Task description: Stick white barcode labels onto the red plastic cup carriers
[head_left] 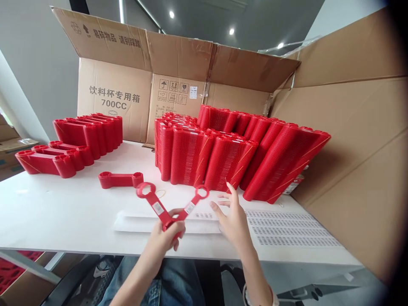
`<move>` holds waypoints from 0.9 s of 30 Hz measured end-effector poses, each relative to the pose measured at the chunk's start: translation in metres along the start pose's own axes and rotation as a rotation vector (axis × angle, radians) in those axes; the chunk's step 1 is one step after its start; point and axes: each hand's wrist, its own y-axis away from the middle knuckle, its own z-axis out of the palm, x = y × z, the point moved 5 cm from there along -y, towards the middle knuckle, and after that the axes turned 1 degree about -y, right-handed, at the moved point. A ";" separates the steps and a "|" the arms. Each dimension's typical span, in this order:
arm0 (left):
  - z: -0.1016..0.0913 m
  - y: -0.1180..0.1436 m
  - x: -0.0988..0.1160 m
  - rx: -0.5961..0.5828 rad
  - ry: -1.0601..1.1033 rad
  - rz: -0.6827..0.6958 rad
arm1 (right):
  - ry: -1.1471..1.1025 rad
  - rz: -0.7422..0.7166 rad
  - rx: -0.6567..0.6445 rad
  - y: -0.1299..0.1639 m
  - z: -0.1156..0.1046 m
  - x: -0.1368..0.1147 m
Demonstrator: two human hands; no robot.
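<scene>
My left hand grips two flat red plastic cup holders by one end, fanned apart in a V above the white table. Each holder has a ring at its far end and a small white barcode label on its arm. My right hand hovers open, fingers spread, just right of the holders and above a sheet of barcode labels. A short stack of the same red holders lies on the table left of my hands.
Large bundled stacks of red holders fill the table behind my hands. Smaller stacks sit at the far left. An open cardboard box stands at the back and a cardboard wall on the right. A rubber band lies on the table.
</scene>
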 end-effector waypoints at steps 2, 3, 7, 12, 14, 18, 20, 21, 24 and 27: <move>-0.005 -0.009 0.006 0.085 0.154 0.045 | 0.006 0.006 -0.041 -0.006 0.005 0.010; -0.006 -0.015 0.006 0.112 0.254 0.063 | 0.013 -0.015 -0.072 -0.007 0.010 0.012; 0.000 -0.037 -0.010 0.219 0.583 0.076 | 0.064 -0.121 -0.262 -0.005 0.040 0.012; 0.007 -0.051 -0.037 0.252 0.588 0.023 | 0.233 -0.190 -0.393 0.004 0.063 0.010; 0.006 -0.052 -0.040 0.236 0.558 0.024 | 0.296 -0.234 -0.376 0.005 0.066 0.007; 0.004 -0.052 -0.037 0.210 0.466 0.039 | 0.351 -0.281 -0.322 0.005 0.061 -0.001; 0.004 -0.053 -0.037 0.208 0.429 0.048 | 0.325 -0.290 -0.318 0.009 0.049 -0.008; 0.005 -0.052 -0.037 0.207 0.415 0.052 | 0.293 -0.299 -0.314 0.012 0.039 -0.013; 0.007 -0.043 -0.035 0.202 0.234 0.126 | 0.123 -0.329 -0.178 0.027 -0.002 -0.034; 0.017 -0.021 -0.026 0.153 -0.134 0.315 | -0.051 -0.334 0.161 0.043 -0.047 -0.048</move>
